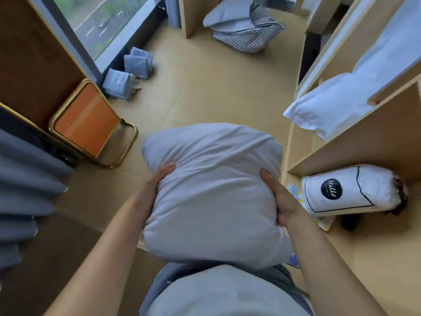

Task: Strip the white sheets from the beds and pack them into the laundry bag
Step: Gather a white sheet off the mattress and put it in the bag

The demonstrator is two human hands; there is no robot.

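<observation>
A puffy white pillow (pixel 211 188) is held in front of my body above the floor. My left hand (pixel 157 179) grips its left side with the thumb on top. My right hand (pixel 280 201) grips its right side, fingers pressed into the fabric. Far ahead on the floor stands the patterned laundry bag (pixel 248 39) with white linen (pixel 225 14) bulging out of its top. A white pillowcase or sheet corner (pixel 325 106) hangs off the upper bunk at right.
Wooden bunk frames (pixel 355 142) line the right side, with a rolled white bag marked "Hello" (pixel 348 190) in the lower bay. An orange stool (pixel 88 119) stands at left beside a grey curtain (pixel 25 190). Folded blue-grey towels (pixel 129 71) lie by the window.
</observation>
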